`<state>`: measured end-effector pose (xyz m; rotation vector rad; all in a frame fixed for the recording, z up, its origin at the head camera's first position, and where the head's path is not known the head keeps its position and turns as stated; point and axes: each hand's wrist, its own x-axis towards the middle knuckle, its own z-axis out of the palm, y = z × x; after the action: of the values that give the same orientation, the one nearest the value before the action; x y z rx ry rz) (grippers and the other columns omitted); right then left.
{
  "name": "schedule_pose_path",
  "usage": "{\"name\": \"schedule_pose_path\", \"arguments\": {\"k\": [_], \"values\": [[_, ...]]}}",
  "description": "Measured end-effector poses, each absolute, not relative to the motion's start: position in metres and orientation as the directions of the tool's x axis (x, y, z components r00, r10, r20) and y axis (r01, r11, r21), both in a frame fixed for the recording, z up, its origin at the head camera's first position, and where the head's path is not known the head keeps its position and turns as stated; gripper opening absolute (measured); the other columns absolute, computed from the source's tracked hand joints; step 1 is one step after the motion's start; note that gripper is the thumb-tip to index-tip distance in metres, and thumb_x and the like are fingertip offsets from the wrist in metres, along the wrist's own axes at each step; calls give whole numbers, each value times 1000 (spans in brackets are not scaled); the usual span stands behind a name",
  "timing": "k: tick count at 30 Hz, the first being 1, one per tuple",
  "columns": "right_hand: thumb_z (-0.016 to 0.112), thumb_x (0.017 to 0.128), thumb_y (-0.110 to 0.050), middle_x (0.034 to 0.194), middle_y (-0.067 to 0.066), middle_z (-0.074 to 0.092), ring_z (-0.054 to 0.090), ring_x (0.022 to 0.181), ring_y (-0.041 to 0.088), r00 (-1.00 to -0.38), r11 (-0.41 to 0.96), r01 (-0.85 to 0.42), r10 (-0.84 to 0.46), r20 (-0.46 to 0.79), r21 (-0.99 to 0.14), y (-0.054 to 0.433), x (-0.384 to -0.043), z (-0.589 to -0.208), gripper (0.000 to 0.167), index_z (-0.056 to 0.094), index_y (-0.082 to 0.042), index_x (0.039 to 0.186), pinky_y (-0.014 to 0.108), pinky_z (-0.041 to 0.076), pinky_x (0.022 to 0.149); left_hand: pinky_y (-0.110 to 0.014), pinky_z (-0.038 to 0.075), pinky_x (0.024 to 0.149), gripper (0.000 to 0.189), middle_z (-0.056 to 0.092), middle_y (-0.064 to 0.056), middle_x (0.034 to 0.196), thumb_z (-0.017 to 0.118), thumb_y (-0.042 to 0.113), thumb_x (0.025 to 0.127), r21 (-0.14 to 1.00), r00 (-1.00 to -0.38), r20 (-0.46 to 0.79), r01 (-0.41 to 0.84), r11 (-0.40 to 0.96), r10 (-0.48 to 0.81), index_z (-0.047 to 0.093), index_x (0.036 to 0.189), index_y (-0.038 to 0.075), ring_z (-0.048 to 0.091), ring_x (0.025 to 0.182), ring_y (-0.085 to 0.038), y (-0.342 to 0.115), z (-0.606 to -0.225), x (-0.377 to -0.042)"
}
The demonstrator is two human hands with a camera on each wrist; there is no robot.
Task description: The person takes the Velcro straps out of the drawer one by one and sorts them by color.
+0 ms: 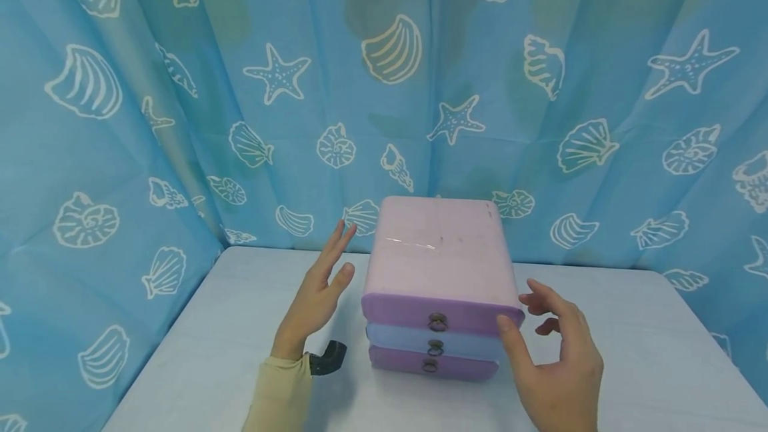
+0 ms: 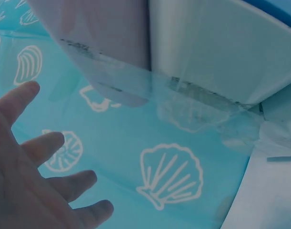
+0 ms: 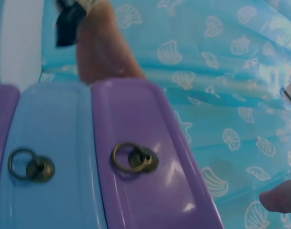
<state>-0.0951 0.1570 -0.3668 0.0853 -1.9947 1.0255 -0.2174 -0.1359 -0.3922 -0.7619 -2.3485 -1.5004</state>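
Observation:
A small drawer box (image 1: pixel 444 252) with a pale pink top stands on the table. Its front has a purple upper drawer (image 1: pixel 396 312), a light blue middle drawer (image 1: pixel 399 335) and a purple lower drawer (image 1: pixel 396 360), each with a bronze ring pull (image 3: pixel 135 160). To the left of the box my left hand (image 1: pixel 311 305) is held up, fingers extended and apart from it. My right hand (image 1: pixel 561 369) is by the front right corner, fingers loosely bent, thumb (image 3: pixel 281 195) off the drawer front in the right wrist view. Both hands hold nothing.
The table (image 1: pixel 624 332) has a pale cover. Behind and to the left hangs a blue curtain (image 1: pixel 336 105) with white shells and starfish. Clear tape (image 2: pixel 135 71) crosses the box's side or back. A black device (image 1: pixel 329 360) sits at my left wrist.

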Motion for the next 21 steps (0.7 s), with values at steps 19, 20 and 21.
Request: {"name": "schedule_pose_path", "arguments": {"k": [19, 20, 21], "values": [[81, 79, 4, 100, 2, 76, 66, 74, 5, -672, 559, -599, 38, 739, -573, 131, -97, -394, 40, 71, -8, 116, 13, 47, 57, -60, 19, 117, 51, 14, 5, 168, 48, 26, 108, 760, -746, 526, 628, 169, 408, 36, 158, 22, 10, 154, -23, -118, -401, -226], [81, 79, 3, 101, 1, 76, 66, 73, 5, -672, 566, -600, 26, 740, -565, 130, -98, -396, 40, 72, -10, 116, 13, 47, 56, -59, 20, 118, 50, 14, 4, 168, 46, 25, 108, 763, -740, 530, 629, 148, 415, 36, 158, 20, 10, 154, -23, -117, -401, -226], [81, 80, 2, 101, 0, 76, 66, 73, 4, -676, 571, -598, 18, 737, -562, 129, -99, -397, 40, 72, -10, 116, 13, 47, 55, -57, 21, 118, 50, 14, 3, 168, 45, 23, 109, 765, -732, 535, 632, 127, 421, 36, 157, 18, 9, 154, -24, -116, -402, -226]]}}
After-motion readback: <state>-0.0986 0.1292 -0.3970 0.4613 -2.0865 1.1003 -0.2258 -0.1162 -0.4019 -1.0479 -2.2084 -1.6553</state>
